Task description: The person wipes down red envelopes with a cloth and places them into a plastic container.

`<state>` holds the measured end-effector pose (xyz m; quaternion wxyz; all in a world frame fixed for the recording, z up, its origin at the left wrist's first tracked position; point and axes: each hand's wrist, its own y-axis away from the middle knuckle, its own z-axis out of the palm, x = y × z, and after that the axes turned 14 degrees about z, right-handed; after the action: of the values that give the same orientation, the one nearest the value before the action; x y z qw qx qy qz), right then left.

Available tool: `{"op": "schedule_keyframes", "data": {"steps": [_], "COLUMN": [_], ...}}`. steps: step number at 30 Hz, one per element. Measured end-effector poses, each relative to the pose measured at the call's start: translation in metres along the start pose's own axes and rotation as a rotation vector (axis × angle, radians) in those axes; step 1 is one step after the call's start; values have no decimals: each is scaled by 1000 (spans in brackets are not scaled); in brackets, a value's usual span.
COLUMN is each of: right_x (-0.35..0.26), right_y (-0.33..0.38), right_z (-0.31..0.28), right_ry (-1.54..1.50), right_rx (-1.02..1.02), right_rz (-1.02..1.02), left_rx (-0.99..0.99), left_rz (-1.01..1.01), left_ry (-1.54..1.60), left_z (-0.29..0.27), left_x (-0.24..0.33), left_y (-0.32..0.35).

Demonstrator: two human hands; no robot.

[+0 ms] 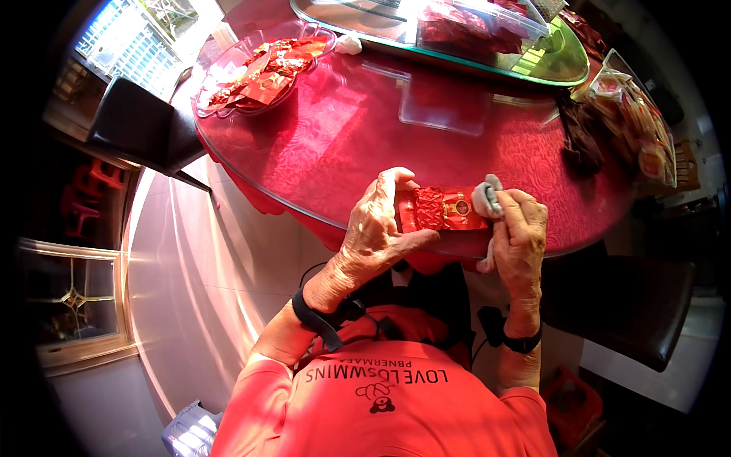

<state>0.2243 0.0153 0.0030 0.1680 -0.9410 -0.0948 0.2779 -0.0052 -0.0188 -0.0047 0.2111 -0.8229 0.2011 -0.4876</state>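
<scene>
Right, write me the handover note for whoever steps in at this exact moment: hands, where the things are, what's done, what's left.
Left hand: grip closed around the left end of a small red foil packet, held at the near edge of the round red table.
Right hand: holds a wad of white cloth pressed against the packet's right end.
Elsewhere: a clear tray of similar red packets sits far left on the table; a clear bag of packets lies at the far right.
Done: one packet picked up and in hand, cloth on it.
Left: cannot tell how many packets have been wiped; the tray looks full.
</scene>
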Motion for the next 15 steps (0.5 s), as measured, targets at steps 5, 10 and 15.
{"op": "schedule_keyframes", "data": {"steps": [5, 10, 15], "right_x": [-16, -57, -46], "right_y": [-1, 8, 6], "right_z": [-8, 16, 23], "right_ry": [-127, -201, -273], "right_rx": [190, 20, -28], "right_rz": [-26, -271, -272], "left_rx": [27, 39, 13], "left_rz": [-29, -107, -101], "left_ry": [74, 150, 93], "left_z": [3, 5, 1], "left_x": [-5, -10, -2], "left_y": [3, 7, 2]}}
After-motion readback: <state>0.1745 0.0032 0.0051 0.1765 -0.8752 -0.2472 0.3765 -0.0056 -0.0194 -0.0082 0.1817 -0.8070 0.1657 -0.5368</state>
